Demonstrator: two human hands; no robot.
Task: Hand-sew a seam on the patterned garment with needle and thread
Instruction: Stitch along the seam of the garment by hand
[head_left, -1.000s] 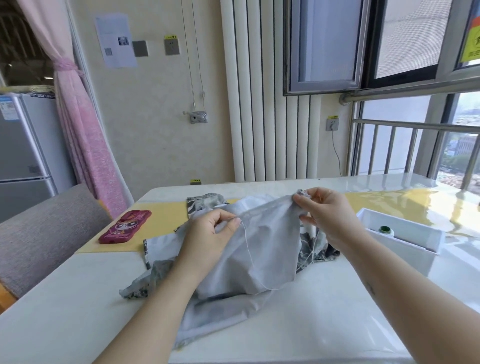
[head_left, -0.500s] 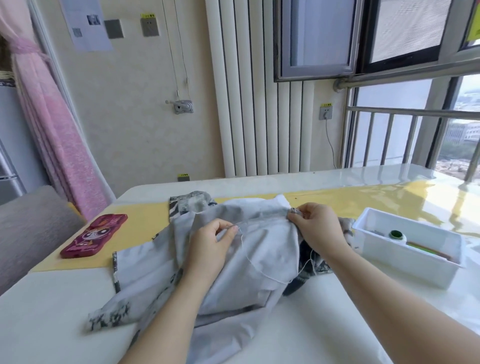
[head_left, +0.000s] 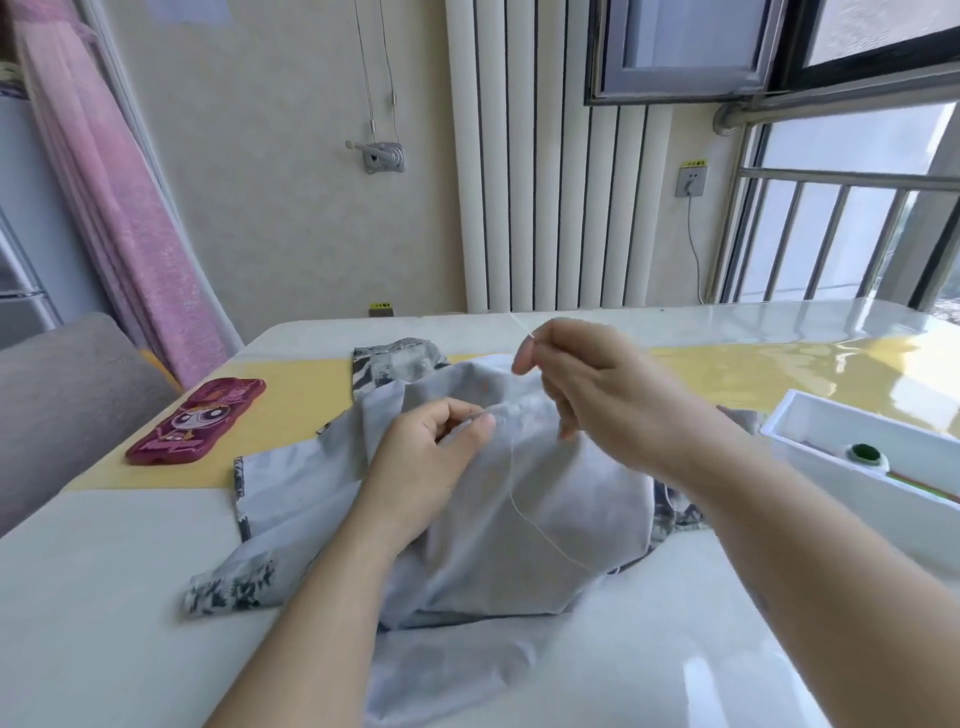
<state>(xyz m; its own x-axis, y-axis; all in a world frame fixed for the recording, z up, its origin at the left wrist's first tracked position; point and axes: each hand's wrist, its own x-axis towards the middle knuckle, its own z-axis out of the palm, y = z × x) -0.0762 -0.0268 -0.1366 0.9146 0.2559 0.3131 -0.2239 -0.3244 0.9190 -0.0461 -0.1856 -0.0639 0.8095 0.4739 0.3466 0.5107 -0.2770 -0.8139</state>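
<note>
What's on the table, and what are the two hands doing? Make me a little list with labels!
left hand: pinches the garment near its upper edge
right hand: held above the cloth, pinches the thread
thread: runs from the right hand down over the garment in a slack loop
garment: grey, patterned edges, bunched on the table
phone: pink case, on the left, on the yellow mat
tray: white, on the right, green cap inside
</note>
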